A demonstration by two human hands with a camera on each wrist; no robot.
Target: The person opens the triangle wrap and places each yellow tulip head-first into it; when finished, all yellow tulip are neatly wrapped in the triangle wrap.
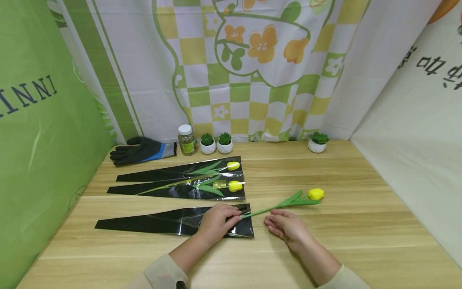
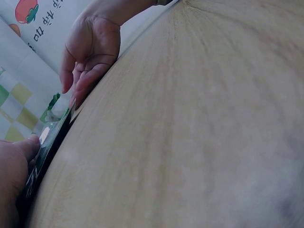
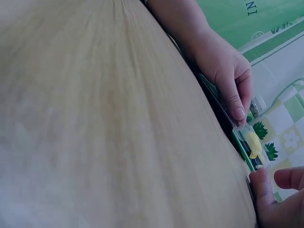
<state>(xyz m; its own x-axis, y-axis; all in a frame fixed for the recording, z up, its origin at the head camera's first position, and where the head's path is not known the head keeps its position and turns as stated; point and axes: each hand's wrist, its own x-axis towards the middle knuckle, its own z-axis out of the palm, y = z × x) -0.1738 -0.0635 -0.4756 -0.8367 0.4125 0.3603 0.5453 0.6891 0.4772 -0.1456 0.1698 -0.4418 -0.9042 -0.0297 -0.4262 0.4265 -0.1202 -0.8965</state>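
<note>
A yellow artificial tulip (image 1: 316,194) with green leaves lies on the table, its bloom to the right. Its stem end reaches the wide mouth of a black flower sleeve (image 1: 151,221) with a clear front. My left hand (image 1: 216,218) pinches the sleeve at that mouth, beside the stem. Loosely bent, my right hand (image 1: 287,229) lies close to the stem with thumb and fingers apart; in the right wrist view a finger (image 3: 260,183) is at the green stem (image 3: 243,151). Whether it touches is unclear.
Two filled sleeves lie behind, one with a yellow tulip (image 1: 233,165), the nearer with another tulip (image 1: 236,186). Along the back stand a glove (image 1: 138,151), a lidded jar (image 1: 187,141), two small potted succulents (image 1: 207,144) and a third pot (image 1: 317,145) at right.
</note>
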